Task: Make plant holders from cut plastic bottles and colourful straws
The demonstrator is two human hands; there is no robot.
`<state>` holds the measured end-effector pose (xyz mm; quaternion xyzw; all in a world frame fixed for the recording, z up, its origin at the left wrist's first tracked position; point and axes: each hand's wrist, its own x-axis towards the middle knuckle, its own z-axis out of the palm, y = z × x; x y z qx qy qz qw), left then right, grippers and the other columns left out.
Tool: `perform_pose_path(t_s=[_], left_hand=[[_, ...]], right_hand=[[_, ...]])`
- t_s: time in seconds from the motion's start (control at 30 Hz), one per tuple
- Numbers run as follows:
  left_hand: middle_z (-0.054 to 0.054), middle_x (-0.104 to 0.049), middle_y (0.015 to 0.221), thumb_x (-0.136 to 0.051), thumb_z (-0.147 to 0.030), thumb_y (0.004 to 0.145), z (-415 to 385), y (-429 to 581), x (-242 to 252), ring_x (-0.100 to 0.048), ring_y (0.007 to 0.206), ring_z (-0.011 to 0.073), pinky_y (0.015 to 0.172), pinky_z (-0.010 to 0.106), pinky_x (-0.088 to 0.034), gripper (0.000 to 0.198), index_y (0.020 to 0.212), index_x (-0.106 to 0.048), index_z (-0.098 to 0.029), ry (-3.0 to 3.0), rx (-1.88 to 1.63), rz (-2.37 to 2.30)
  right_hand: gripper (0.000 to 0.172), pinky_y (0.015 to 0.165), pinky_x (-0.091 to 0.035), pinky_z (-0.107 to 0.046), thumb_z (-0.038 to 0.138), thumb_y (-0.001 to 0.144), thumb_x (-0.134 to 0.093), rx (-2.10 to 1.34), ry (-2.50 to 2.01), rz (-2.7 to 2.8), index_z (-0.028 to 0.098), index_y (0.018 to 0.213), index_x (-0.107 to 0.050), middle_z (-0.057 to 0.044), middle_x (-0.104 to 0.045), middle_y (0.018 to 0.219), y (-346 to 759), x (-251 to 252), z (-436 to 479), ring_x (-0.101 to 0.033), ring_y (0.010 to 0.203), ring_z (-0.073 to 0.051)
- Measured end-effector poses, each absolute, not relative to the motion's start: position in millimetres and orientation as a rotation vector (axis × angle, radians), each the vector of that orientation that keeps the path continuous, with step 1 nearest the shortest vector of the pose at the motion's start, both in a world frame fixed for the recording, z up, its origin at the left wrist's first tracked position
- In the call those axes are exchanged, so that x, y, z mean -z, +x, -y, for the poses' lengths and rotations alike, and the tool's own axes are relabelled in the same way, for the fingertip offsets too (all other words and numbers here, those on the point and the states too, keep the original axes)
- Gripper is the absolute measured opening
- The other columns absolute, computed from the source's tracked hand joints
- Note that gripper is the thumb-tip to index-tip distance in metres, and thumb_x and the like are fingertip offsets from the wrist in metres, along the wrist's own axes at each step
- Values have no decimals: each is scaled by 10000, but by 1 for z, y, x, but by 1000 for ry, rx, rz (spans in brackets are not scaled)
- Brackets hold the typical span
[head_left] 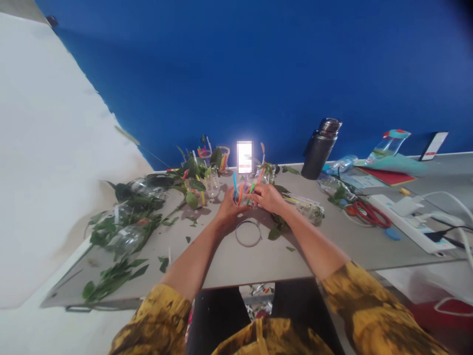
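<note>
The table (pixel 229 261) has a smooth matt grey top, the cup (pixel 244 197) is clear glossy plastic, the straws (pixel 235 183) are smooth coloured plastic, the flask (pixel 318 150) is dark satin metal with a glossy cap, the power strip (pixel 410 223) is glossy white plastic, and the sleeves (pixel 369 310) are matt printed cloth.

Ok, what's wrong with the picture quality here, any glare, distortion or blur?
In the head view the phone screen is blown out to white glare; the wide lens bends the table edge and tilts the blue wall; the top right corner darkens; the coloured straws at centre look small and soft.
</note>
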<state>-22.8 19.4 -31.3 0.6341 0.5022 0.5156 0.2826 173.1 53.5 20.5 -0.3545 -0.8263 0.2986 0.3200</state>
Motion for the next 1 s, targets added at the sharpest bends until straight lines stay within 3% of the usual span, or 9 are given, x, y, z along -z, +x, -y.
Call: perform_pose_path(t_s=[0.13, 0.33, 0.5, 0.73, 1.0], left_hand=[[88, -745, 1164, -930, -208, 610, -16, -24, 22, -695, 1130, 357, 1030, 594, -549, 705, 1258, -656, -255, 1653, -1278, -1377], [110, -721, 1305, -939, -230, 595, -20, -33, 22, -669, 1245, 354, 1075, 531, -538, 782, 1312, -628, -256, 1586, -1310, -1365], [91, -739, 1269, -934, -249, 610, -20, -34, 20, -661, 1246, 353, 1095, 534, -524, 739, 1295, -658, -272, 1592, -1330, -1304], [94, -697, 1348, -952, -225, 563, -22, -33, 22, -621, 1310, 354, 1138, 515, -485, 810, 1305, -629, -265, 1523, -1377, -1279], [113, -695, 1323, -979, -258, 566, -16, -30, 16, -651, 1243, 321, 1052, 452, -528, 866, 1343, -600, -225, 1595, -1408, -1251]], right_hand=[[362, 570, -409, -248, 519, 964, -669, -812, -928, 2163, 179, 930, -787, 18, -686, 617, 175, -22, -52, -566, 492, -120], [351, 564, -417, -244, 517, 953, -676, -857, -887, 2158, 195, 1017, -803, 26, -676, 611, 174, -24, -50, -542, 478, -119], [352, 584, -415, -254, 507, 960, -648, -784, -839, 2143, 216, 1086, -800, 25, -674, 589, 173, -24, -47, -566, 519, -142], [301, 604, -453, -263, 430, 910, -669, -629, -825, 1855, 211, 1069, -801, 40, -622, 550, 174, -28, -46, -558, 523, -144], [269, 544, -448, -251, 452, 883, -711, -646, -779, 1839, 218, 961, -816, 25, -625, 552, 169, -51, -43, -597, 523, -151]])
